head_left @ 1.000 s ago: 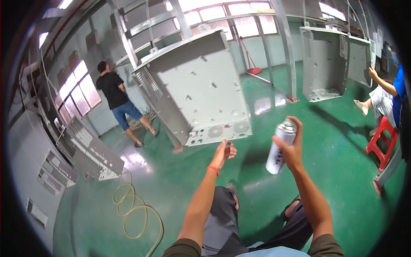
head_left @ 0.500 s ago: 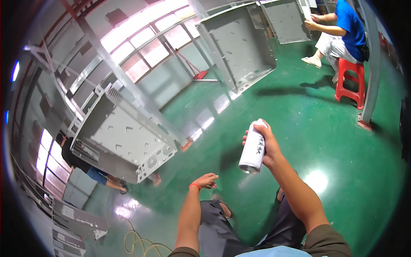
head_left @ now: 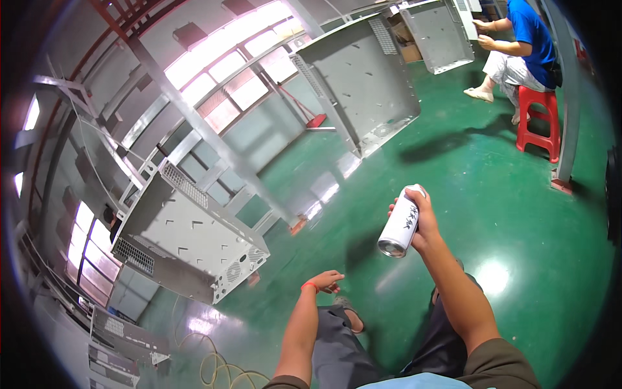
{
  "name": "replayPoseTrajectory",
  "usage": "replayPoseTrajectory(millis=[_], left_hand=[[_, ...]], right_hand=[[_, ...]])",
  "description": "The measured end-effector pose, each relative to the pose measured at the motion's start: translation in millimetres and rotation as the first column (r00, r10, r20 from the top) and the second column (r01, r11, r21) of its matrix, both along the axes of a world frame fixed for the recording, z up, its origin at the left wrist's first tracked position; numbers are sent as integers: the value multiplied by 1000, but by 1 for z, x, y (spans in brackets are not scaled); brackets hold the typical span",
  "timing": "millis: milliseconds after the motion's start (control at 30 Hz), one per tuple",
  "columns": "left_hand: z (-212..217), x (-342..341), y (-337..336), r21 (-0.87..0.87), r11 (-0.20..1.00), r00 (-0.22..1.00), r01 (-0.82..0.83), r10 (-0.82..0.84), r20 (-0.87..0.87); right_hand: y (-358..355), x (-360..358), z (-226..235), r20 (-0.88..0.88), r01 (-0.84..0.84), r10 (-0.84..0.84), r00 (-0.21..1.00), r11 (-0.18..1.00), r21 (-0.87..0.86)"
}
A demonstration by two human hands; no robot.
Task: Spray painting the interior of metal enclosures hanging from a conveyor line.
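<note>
Spray can (head_left: 398, 225) fills the grip of the right hand (head_left: 424, 217); the left hand (head_left: 326, 281) is loose, empty. The view has swung right, leaving the metal case (head_left: 189, 223) far left, apart from both.

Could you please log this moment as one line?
right hand: holding white aerosol can | left hand: empty | background: seated person on red stool

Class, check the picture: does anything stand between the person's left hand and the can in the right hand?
Nothing visible does: between the left hand and the white can, held in the right hand, only the green floor shows.
</note>
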State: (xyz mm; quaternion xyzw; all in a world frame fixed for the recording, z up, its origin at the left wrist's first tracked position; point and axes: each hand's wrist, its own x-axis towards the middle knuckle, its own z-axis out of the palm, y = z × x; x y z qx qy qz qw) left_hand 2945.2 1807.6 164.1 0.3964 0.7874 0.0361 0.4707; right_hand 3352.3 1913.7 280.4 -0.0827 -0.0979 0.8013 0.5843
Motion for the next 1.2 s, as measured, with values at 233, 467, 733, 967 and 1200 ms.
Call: replayPoseTrajectory(millis=[233,467,733,967,1200], left_hand=[[17,-7,3,80,996,999,-36,36,0],[28,-20,-2,113,981,987,-159,155,48],[35,-8,17,158,987,999,-40,39,11],[63,57,31,312,940,983,134,-166,78],[-6,74,46,-121,956,959,268,-277,-62]], right_hand=[[15,-9,4,-31,-15,15,999,1000,4],[24,-40,-9,-16,-94,95,995,991,91],[47,-87,-57,38,18,-15,999,997,-81],[45,-56,-51,32,13,-9,999,994,-105],[29,-34,-42,59,2,1,998,998,-58]])
